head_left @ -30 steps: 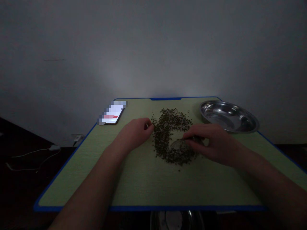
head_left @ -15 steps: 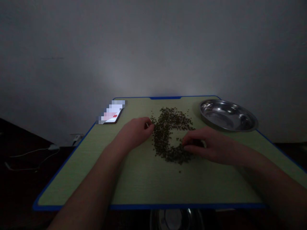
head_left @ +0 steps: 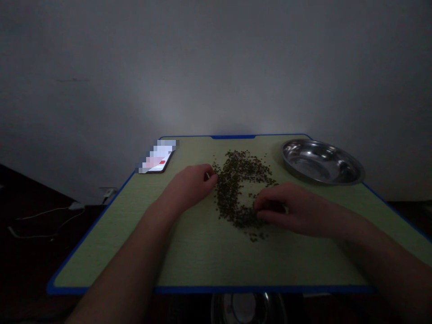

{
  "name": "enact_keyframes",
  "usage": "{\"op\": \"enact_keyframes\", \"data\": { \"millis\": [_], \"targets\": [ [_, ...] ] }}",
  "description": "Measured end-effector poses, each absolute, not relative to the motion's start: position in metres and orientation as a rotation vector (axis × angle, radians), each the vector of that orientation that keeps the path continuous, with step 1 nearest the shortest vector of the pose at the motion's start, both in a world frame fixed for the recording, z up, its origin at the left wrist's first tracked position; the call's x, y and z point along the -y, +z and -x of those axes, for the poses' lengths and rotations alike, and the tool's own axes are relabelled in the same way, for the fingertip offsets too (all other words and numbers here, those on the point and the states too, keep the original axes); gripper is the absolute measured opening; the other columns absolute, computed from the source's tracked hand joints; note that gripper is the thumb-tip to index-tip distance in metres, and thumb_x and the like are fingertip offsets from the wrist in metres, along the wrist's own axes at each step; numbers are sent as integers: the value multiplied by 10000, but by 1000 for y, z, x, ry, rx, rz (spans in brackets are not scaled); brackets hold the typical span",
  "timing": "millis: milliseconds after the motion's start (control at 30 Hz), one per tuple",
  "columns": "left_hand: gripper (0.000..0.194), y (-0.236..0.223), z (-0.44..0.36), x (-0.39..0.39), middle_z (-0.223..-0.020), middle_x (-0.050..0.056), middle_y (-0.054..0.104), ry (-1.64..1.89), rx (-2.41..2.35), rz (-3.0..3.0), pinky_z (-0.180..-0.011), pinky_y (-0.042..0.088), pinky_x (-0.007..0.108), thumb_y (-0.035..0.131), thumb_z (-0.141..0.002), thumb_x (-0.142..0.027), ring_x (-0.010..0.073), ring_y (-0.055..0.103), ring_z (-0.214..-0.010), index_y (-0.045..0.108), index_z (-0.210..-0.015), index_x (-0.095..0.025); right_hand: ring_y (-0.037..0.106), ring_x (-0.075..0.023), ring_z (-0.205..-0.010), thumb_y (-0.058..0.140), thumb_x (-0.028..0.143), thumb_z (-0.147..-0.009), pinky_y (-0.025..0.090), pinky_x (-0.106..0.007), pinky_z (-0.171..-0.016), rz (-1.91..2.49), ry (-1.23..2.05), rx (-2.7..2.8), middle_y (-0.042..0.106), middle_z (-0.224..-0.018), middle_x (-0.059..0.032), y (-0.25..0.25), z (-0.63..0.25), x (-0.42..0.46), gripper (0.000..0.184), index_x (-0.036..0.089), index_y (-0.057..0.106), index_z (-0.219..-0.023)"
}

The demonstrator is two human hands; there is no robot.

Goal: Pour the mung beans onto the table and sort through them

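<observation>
A loose, C-shaped spread of small dark green-brown grains lies on the pale green table; they look like dried seeds or peppercorns, but their kind is unclear. My left hand rests at the left edge of the spread, fingers curled and thumb against them. Whatever its fingertips hold, if anything, is hidden. At the near right part of the spread is my right hand, thumb and fingers bent together with the tips among the grains. Anything pinched there is too small and dim to make out.
A shiny metal basin stands at the table's far right. On the far left lies a phone with a lit screen. Another metal bowl shows below the near edge. White cables trail left of the table, and a wall rises behind.
My right hand has shifted slightly left and nearer to me. Several grains have spread out toward the near side beneath it. My left hand stays in place.
</observation>
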State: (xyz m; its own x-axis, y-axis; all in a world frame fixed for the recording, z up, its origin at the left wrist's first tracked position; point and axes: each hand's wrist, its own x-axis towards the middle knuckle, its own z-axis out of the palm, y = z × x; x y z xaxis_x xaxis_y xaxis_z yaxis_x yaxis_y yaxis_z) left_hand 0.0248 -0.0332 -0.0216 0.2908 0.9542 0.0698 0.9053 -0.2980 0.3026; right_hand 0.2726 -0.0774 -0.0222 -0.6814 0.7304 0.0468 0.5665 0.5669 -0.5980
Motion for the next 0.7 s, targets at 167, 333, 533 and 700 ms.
{"op": "enact_keyframes", "data": {
  "millis": [167,333,533,700],
  "targets": [
    [290,-23,-24,34,-852,68,708,359,-1706,-2357,-630,411,294,437,-865,-378,178,600,-710,662,-864,-196,491,-110,-558,571,226,-846,366,-230,-509,1108,869,2452,586,-637,22,-22,-276,76,91,180,638,-805],
    [289,-22,-25,34,-839,70,707,356,-1715,-2347,-617,408,294,432,-866,-374,179,598,-700,657,-852,-193,472,-104,-547,566,202,-838,359,-222,-501,1097,855,2486,564,-629,27,-22,-276,76,84,179,629,-789],
    [282,-21,-26,34,-834,68,708,348,-1719,-2352,-625,412,293,437,-865,-368,179,602,-705,659,-849,-194,482,-109,-563,567,187,-830,368,-224,-517,1054,883,2524,585,-648,21,-22,-278,76,85,181,649,-807],
    [294,-21,-26,34,-836,70,705,354,-1721,-2340,-632,419,304,440,-862,-377,193,611,-714,668,-860,-191,474,-108,-561,554,213,-836,369,-226,-516,1090,862,2516,564,-641,26,-21,-280,75,105,185,641,-784]
  ]
}}
